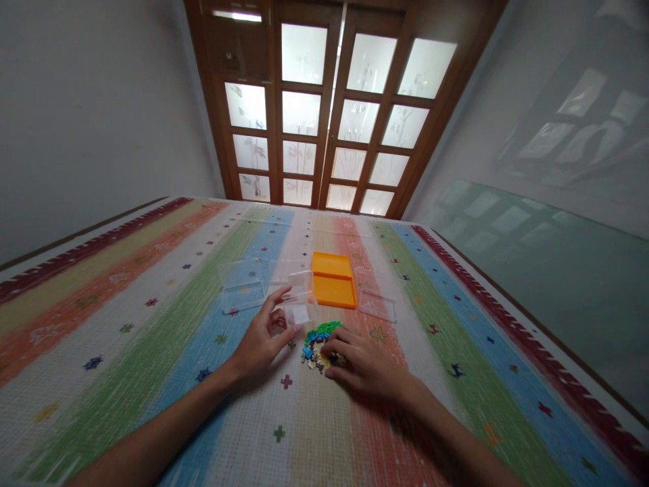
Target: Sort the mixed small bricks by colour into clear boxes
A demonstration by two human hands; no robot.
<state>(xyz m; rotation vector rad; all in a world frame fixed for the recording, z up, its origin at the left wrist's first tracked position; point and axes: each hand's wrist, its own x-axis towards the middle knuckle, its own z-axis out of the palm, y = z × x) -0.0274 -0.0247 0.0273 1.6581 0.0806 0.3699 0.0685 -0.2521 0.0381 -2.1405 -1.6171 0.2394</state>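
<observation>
Right hand, fingers curled, pinch unclear, at plastic pieces' right side; left hand, gripping clear box, farther.

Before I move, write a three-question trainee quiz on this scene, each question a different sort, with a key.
1. Which hand is at the pile of small pieces? A) left B) right C) both
2. True or false: the orange case lies farther from the person than the pile.
3. Fill in: the pile rests on a ____ cloth.

Key:
1. B, the right hand.
2. True.
3. Striped.
</observation>
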